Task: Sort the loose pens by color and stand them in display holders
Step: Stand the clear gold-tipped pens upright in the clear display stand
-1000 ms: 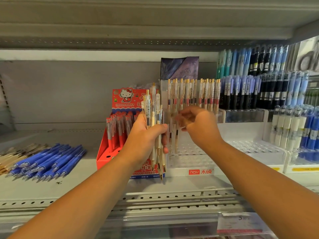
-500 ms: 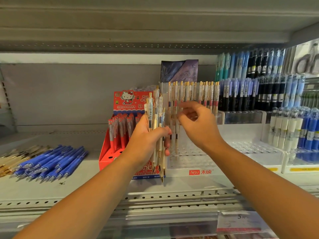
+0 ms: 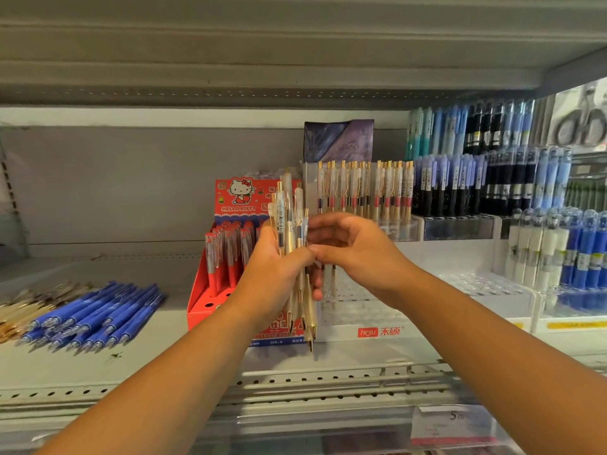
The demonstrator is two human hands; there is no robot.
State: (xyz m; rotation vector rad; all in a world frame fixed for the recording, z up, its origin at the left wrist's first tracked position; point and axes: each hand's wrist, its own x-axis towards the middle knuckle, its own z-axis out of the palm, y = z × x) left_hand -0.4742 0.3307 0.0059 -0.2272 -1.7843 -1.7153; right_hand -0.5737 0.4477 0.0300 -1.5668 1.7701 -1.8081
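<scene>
While the left hand (image 3: 272, 277) grips a bunch of gold pens (image 3: 289, 221), the right hand (image 3: 358, 254) curls its fingers against them; whether they pinch one is unclear.

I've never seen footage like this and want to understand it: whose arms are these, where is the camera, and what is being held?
No machine: a person's two bare hands, filmed by one head-worn camera looking forward and down at a shop shelf. The left hand grips a bundle of gold pens, tips down. The right hand reaches to that bundle; whether it pinches a pen is hidden. On the shelf, loose blue pens lie at left, a red box holds red pens, and a white holder has matching pens standing at its back.
</scene>
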